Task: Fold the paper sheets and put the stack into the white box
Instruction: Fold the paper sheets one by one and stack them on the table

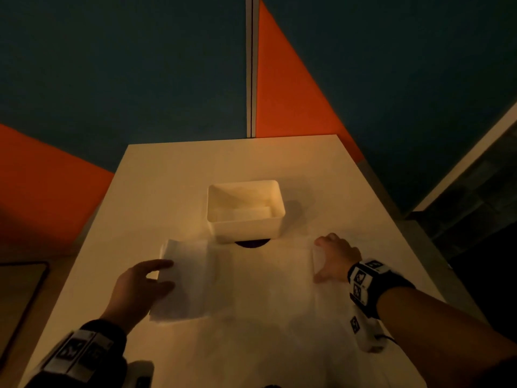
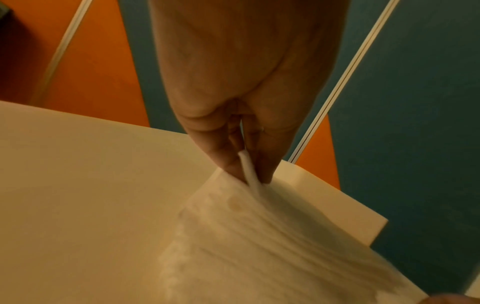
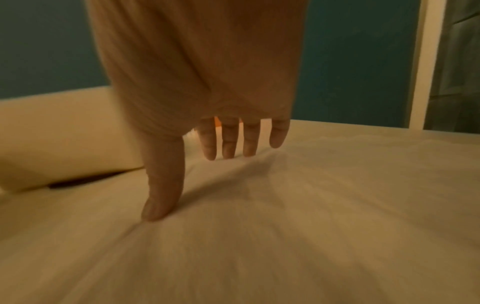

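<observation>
Head view looks down on a pale rectangular table (image 1: 173, 175) lit in warm, dim light, with thin white paper sheets (image 1: 260, 278) spread flat across its near half. The left hand (image 1: 140, 287) pinches the left edge of the sheets between thumb and fingers and has that edge lifted, so a flap of paper stands raised just beyond its fingertips. From the left wrist view the pinch is plain: thumb and fingers (image 2: 228, 156) close on a thin white paper edge, and the sheet runs away below them, blurred. The right hand (image 1: 334, 257) lies at the opposite edge of the sheets with fingers spread and nearly straight; in the right wrist view its thumb tip presses the paper and the fingertips (image 3: 228, 144) reach down to it, holding nothing. An open white rectangular plastic box (image 1: 246, 228) stands on the table beyond and between the two hands, its near wall close to the far edge of the sheets; a dark round patch (image 1: 251, 243) shows at its base. Both wrists wear dark bands with black-and-white markers (image 1: 363, 278). Behind the table, teal and orange wall panels (image 1: 293, 88) meet at a pale vertical strip (image 1: 251, 65). Beyond the right hand a white frame (image 3: 426, 61) borders a dark opening.
</observation>
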